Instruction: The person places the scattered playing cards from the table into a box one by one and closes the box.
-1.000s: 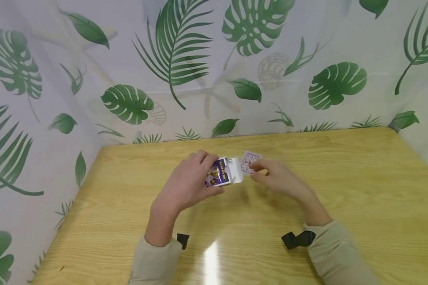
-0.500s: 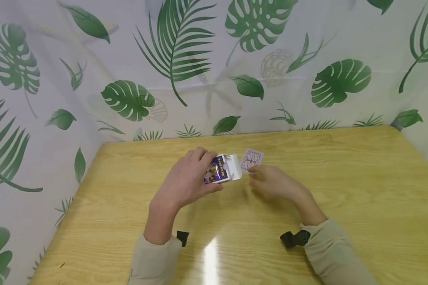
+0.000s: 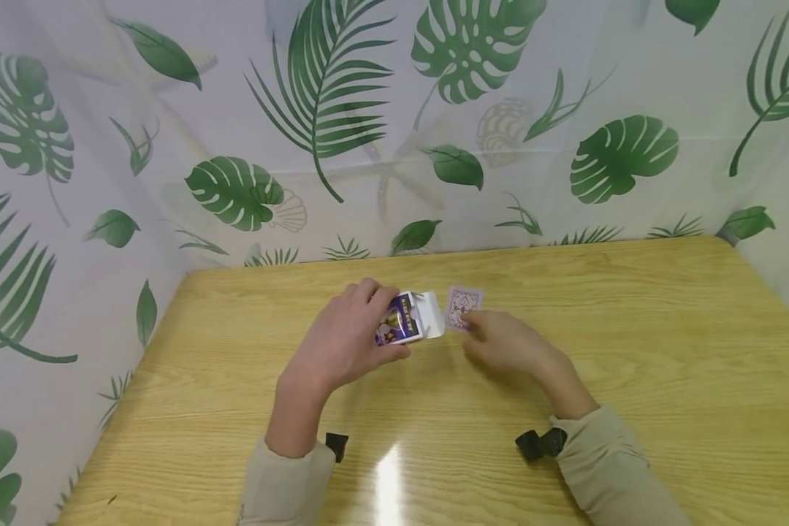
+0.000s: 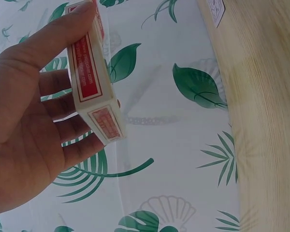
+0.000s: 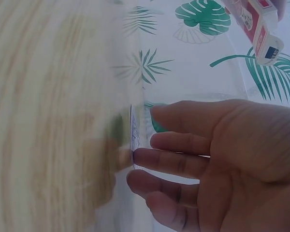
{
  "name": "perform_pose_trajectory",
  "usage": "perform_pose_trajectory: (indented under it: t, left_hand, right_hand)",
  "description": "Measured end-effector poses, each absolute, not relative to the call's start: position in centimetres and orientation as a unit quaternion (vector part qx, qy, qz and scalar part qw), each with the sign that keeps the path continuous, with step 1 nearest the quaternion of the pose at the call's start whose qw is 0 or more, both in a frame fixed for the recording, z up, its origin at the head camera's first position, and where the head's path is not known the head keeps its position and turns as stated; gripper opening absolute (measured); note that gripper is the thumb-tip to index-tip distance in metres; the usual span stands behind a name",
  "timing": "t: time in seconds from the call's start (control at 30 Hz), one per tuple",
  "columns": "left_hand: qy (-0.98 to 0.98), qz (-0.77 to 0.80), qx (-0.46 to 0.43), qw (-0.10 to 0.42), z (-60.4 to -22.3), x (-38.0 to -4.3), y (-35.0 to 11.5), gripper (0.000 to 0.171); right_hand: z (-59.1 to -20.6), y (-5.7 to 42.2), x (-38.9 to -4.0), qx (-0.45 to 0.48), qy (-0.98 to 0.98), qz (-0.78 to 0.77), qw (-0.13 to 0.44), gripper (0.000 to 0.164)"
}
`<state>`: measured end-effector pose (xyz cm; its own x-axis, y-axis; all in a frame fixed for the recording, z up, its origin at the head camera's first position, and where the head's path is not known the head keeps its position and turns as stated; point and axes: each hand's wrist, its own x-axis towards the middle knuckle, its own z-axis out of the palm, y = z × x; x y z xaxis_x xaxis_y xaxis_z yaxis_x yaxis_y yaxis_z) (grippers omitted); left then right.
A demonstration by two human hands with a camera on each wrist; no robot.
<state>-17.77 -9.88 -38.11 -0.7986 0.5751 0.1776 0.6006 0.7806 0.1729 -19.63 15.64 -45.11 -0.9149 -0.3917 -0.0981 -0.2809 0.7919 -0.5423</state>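
Note:
My left hand point(image 3: 345, 336) grips a playing card box point(image 3: 397, 321), purple on the face seen from above, between thumb and fingers. Its white end flap point(image 3: 432, 315) stands open towards the right. Red and white side panels point(image 4: 86, 70) of this box show in the left wrist view. Just right of the flap, a playing card point(image 3: 463, 301) lies back up on the table, patterned in red and white. My right hand point(image 3: 513, 343) reaches over its near edge. In the right wrist view the fingers are extended, with one fingertip point(image 5: 141, 157) right at the card point(image 5: 135, 133).
A light wooden table point(image 3: 631, 351) spans the view. Behind it and to the left hangs a white cloth point(image 3: 361, 212) printed with green leaves. A black wrist mount sits at each cuff, the right mount point(image 3: 540, 444) showing more. Glare marks the front of the tabletop.
The card has slid slightly nearer to me and turned a little under my right fingers. My right fingers shifted from above it to its near edge. The left hand keeps its grip on the box.

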Motion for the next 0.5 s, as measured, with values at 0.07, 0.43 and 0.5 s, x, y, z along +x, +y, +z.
perform_pose_trajectory:
  t: [0.07, 0.43, 0.5]
  left_hand:
    - [-0.942, -0.110, -0.313, 0.058, -38.09, -17.83, -9.81, 0.072]
    - [-0.944, -0.111, -0.307, 0.047, -38.15, -18.01, -9.58, 0.072]
    - [-0.944, -0.113, -0.307, 0.045, -38.12, -18.08, -9.51, 0.071]
  right_hand:
    - [-45.09, 15.77, -19.71, -0.174, 0.944, -0.260, 0.100, 0.034]
    - [-44.81, 16.34, -19.55, -0.114, 0.960, -0.218, 0.135, 0.012]
    - [-44.65, 16.46, -19.51, -0.109, 0.963, -0.212, 0.127, 0.013]
